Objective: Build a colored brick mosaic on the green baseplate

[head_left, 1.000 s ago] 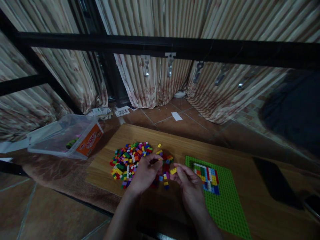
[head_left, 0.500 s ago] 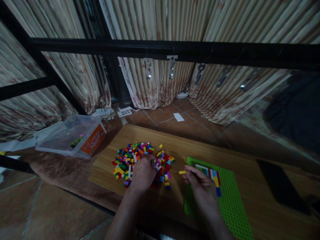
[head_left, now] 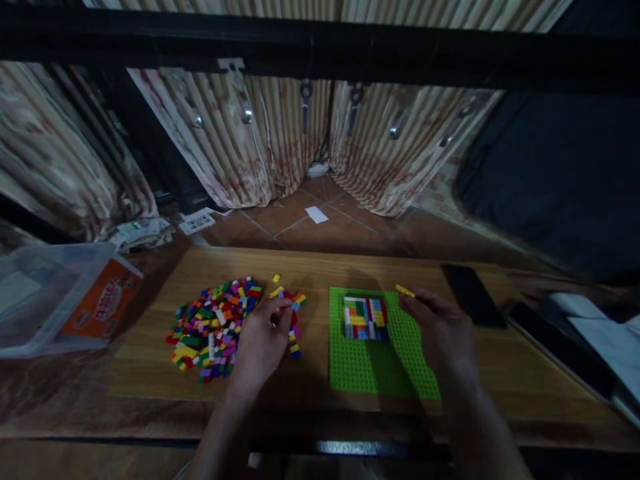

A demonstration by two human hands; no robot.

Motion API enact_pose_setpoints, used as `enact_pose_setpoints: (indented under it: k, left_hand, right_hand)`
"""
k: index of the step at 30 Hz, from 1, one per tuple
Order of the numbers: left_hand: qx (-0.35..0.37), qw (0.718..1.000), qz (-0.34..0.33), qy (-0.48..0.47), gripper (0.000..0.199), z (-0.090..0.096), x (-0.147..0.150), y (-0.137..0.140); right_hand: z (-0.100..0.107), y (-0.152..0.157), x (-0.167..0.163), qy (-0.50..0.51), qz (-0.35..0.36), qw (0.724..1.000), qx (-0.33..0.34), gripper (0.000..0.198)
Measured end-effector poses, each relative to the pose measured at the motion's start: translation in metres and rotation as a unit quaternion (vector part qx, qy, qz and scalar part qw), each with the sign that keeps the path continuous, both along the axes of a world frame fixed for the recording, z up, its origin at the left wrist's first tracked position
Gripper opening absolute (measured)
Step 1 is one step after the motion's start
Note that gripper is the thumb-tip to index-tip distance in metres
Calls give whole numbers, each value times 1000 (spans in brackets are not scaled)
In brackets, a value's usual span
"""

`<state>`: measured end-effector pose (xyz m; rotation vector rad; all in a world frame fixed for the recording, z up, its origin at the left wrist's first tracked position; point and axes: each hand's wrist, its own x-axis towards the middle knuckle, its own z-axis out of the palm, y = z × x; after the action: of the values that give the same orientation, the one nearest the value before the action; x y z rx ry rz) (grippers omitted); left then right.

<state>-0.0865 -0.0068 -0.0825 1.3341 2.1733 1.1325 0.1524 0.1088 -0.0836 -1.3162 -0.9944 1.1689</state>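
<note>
My right hand [head_left: 443,327] pinches a long yellow toy brick [head_left: 405,291] between its fingertips, above the right edge of the green baseplate [head_left: 360,367]. On the plate's upper part stands a low block of multicoloured bricks [head_left: 365,319], with red, white, blue, yellow and green pieces. My left hand [head_left: 263,340] is at the right side of the loose brick pile [head_left: 215,327], fingers curled and thumb near the index finger. Whatever lies between those fingertips, if anything, I cannot make out. Part of the pile is hidden under this hand.
All this lies on a wooden board [head_left: 320,267]. A black flat slab [head_left: 473,295] and a dark phone-like device [head_left: 560,350] are to the right. At far left stands a clear plastic bin [head_left: 55,257] with an orange label. Metal clips [head_left: 245,110] hang from a black bar [head_left: 280,50].
The view has swung right. My right hand has moved rightward across the baseplate with the yellow brick, uncovering the brick block. My left hand stays at the pile.
</note>
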Motion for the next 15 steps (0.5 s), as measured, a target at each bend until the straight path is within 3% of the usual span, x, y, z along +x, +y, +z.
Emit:
enact_pose_setpoints:
  k: [6,10,15]
  left_hand:
    - [-33,991,-128,-23,21,-12,53,10]
    - [-59,988,-139,10,25,-19,80,14]
    - [-54,987,-129,79,35,-29,100,20]
  right_hand:
    - [-7,-2,16,-101,80,992,-15,30]
    - [-12,-17,16,-224,118,967,9,27]
    - [-19,-36,12,-330,94,938,54,27]
